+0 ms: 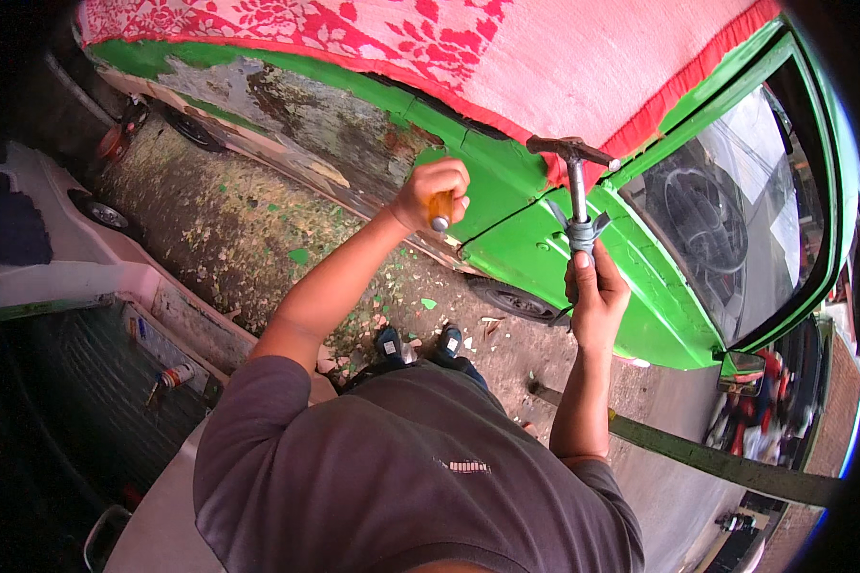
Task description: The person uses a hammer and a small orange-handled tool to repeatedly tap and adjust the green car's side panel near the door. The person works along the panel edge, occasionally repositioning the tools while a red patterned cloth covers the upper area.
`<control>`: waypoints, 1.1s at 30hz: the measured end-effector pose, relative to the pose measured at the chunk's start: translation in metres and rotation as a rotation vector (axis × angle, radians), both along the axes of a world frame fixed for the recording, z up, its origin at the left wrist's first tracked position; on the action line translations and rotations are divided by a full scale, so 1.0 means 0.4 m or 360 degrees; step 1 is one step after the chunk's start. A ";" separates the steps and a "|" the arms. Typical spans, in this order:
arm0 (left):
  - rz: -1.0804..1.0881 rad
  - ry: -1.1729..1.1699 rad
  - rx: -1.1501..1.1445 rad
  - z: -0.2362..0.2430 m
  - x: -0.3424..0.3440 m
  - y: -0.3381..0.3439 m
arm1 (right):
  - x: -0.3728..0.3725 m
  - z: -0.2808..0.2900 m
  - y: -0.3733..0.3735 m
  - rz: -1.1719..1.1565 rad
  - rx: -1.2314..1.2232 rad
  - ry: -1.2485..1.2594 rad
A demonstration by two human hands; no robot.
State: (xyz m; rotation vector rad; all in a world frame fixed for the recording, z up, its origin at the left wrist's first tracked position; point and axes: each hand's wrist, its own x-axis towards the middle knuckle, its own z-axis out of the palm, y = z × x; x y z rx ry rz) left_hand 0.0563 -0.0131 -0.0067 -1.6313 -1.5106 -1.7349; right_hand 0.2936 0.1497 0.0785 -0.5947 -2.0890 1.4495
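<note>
while the left hand (432,198) wraps its fingers around a yellow-handled tool (440,205) near the middle of the frame, its metal-capped end facing the camera and its far end hidden, the right hand (597,291), right of centre, grips a hammer (569,150) by its handle, thumb laid along it. grey strips (580,231) are tied around that handle, and the metal head sits above, in front of the hem of a red and pink floral cloth (564,67). the cloth covers the upper part of a green car (506,220), whose cabin, seen through the window at the right of the frame, contains a steering wheel (702,215). a stripped grey-brown patch (315,115) spreads over its body at upper left.

at lower left, a dark ribbed part (57,382) belongs to a pale vehicle (115,263); i cannot tell how deep it is. a small red and white cylinder (174,375) lies at its edge, near a bluish label (139,329) too small to read. a short line of pale print (468,467) marks the dark shirt (392,477) at bottom centre. chips (298,256) of paint litter the ground.
</note>
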 end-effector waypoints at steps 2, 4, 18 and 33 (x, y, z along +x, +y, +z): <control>0.0053 0.0195 -0.0008 -0.003 0.017 0.011 | 0.014 -0.001 -0.002 -0.0003 -0.0006 -0.0008; 0.0022 0.0286 -0.0013 -0.006 0.023 0.025 | 0.025 0.000 -0.001 -0.0012 -0.0002 -0.0024; 0.0475 0.0255 -0.0038 -0.064 0.040 -0.017 | 0.046 0.003 0.067 0.0123 0.0026 -0.0053; 0.0374 -0.0329 -0.0260 -0.081 0.075 -0.063 | 0.064 -0.044 0.089 0.0350 -0.0054 -0.0065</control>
